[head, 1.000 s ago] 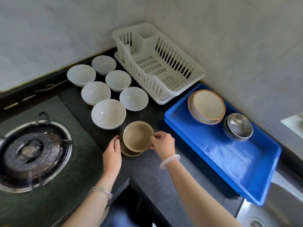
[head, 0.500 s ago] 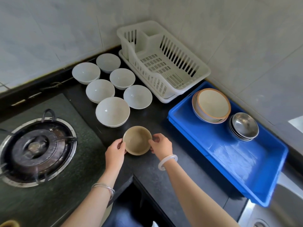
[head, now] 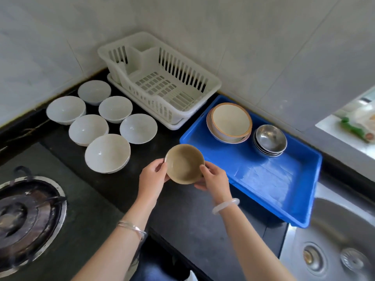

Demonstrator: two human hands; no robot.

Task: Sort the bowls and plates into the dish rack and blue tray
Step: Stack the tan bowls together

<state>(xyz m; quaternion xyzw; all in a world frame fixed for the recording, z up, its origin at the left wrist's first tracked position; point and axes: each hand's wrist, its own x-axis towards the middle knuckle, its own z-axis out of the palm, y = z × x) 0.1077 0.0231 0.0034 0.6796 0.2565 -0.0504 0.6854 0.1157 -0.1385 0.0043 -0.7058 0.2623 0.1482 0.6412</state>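
Above the black desk (head: 182, 209), left hand (head: 151, 177) and right hand (head: 215, 179) both grip the tan ceramic bowl (head: 184, 163); it could clip the blue plastic tray (head: 263, 179) rim.

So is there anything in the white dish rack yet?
No, the dish rack holds nothing; the six white bowls sit on the counter beside it and both hands hold a tan bowl.

The bowl (head: 184, 163) held over the black bench (head: 182, 216) is a plain tan-brown, and six bowls (head: 107, 153) beside it are white. The dish rack (head: 162, 82) is white, the tray (head: 263, 179) bright blue, holding cream bowls with orange-brown rims (head: 230, 120) and shiny silver bowls (head: 269, 138).
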